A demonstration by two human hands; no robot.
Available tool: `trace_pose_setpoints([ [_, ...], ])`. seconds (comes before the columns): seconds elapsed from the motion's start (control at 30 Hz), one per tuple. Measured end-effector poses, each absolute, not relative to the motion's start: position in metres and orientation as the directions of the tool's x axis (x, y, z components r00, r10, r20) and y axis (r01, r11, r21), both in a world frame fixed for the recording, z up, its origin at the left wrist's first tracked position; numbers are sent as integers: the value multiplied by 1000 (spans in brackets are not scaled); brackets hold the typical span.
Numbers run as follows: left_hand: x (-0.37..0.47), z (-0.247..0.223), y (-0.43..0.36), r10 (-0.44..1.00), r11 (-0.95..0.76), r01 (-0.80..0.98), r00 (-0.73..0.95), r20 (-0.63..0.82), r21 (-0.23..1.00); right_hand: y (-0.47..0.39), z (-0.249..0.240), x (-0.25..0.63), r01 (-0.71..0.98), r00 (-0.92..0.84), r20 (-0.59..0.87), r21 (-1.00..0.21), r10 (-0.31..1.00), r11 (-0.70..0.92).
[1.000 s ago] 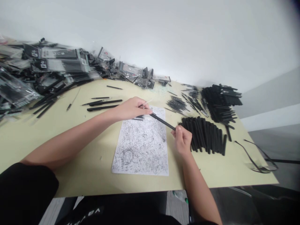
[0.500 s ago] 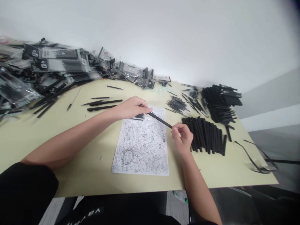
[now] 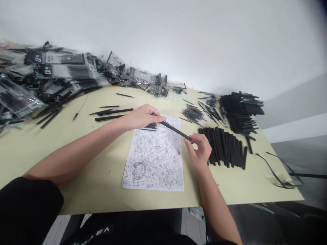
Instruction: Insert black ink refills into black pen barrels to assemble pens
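Observation:
A black pen (image 3: 175,130) slants between my hands above a scribbled sheet of paper (image 3: 155,160). My left hand (image 3: 145,117) is closed round its upper left end, and a thin pale stick (image 3: 161,109) pokes out past those fingers. At the lower right end of the pen, my right hand (image 3: 199,148) pinches the tip between thumb and fingers. Partly under my left hand, a few thin dark pieces (image 3: 152,126) lie at the paper's top edge. Just right of my right hand is a row of black pens (image 3: 226,146).
Packaged pens (image 3: 68,68) heap along the back left of the table (image 3: 97,183). Loose pens (image 3: 114,111) lie left of the paper. Thin refills (image 3: 192,114) and a stack of black pens (image 3: 237,109) are at the back right. Glasses (image 3: 283,183) rest near the right edge.
The fingers of my right hand have opened slightly and shifted at the pen's end, showing more of its tip. My left hand has hardly moved.

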State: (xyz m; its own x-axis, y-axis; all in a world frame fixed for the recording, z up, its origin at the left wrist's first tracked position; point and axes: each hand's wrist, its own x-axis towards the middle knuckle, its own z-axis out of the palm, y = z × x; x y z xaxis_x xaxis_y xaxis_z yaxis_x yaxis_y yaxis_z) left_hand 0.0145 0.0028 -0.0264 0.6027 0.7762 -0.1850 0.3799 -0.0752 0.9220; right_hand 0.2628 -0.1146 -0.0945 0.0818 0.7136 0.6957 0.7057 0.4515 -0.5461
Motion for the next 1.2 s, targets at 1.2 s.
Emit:
trace_pose_setpoints([
  [1.2,12,-20,-1,734,-205,366,671,-105,908,-119,-101,266,706,-81,433,-611,898,358],
])
